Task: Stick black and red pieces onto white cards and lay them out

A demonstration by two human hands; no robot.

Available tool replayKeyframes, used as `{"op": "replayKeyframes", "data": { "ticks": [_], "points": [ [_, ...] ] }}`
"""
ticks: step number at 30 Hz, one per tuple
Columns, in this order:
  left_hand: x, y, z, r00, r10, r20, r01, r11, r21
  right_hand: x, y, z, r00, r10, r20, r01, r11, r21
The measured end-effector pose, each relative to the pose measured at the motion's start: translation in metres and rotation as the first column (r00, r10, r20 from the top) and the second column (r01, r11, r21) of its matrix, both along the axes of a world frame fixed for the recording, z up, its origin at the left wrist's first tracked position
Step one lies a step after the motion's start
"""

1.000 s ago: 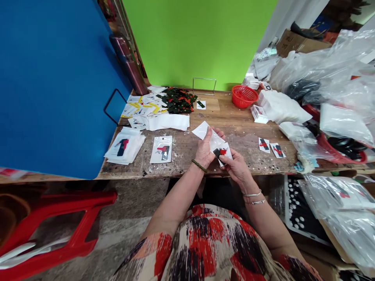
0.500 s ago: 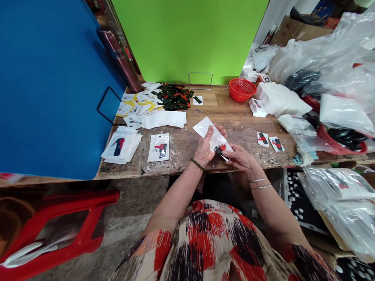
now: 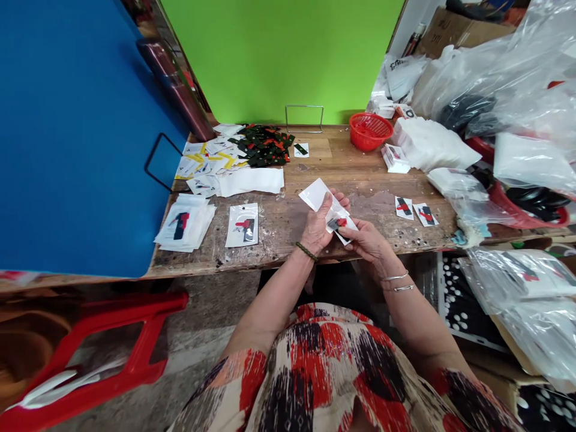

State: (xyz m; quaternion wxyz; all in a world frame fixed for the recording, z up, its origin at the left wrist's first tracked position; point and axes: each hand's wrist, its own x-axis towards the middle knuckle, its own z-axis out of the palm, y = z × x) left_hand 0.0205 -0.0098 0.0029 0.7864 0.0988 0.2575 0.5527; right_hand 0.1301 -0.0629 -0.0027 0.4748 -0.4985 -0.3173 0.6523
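My left hand (image 3: 318, 225) is closed round a small white plastic pouch (image 3: 315, 193), thumb on top and fingers beneath. My right hand (image 3: 366, 240) pinches a white card (image 3: 345, 239) carrying a small black and red piece (image 3: 337, 223). The card meets the pouch's near end, and the black part looks greyish, as if behind clear plastic. How deep the card sits in the pouch I cannot tell. To the left lies a single filled pouch (image 3: 243, 225), beside a stack of filled pouches (image 3: 182, 223). Two cards with red and black pieces (image 3: 404, 207) lie to the right.
A heap of black and red pieces (image 3: 265, 146) lies at the back beside printed cards (image 3: 207, 157) and a white strip (image 3: 251, 181). A red basket (image 3: 369, 131) and plastic bags (image 3: 434, 144) stand at the right. Blue (image 3: 81, 132) and green panels (image 3: 288, 60) border the table.
The card and its piece have shifted slightly against the pouch, and the black part now looks paler under plastic. Both hands stay close together; the view has moved slightly.
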Motion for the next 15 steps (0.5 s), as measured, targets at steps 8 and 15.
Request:
{"op": "replayKeyframes", "data": {
  "ticks": [8, 15],
  "points": [
    [0.000, -0.004, -0.001, 1.000, -0.025, 0.003, 0.025, 1.000, 0.017, 0.008, 0.003, 0.003, 0.996, 0.017, 0.087, -0.017, 1.000, 0.002],
    [0.000, -0.005, -0.001, 0.998, -0.034, 0.058, 0.035, 0.999, -0.004, 0.018, 0.008, 0.001, 0.994, 0.022, 0.108, -0.022, 1.000, 0.000]
  ]
}}
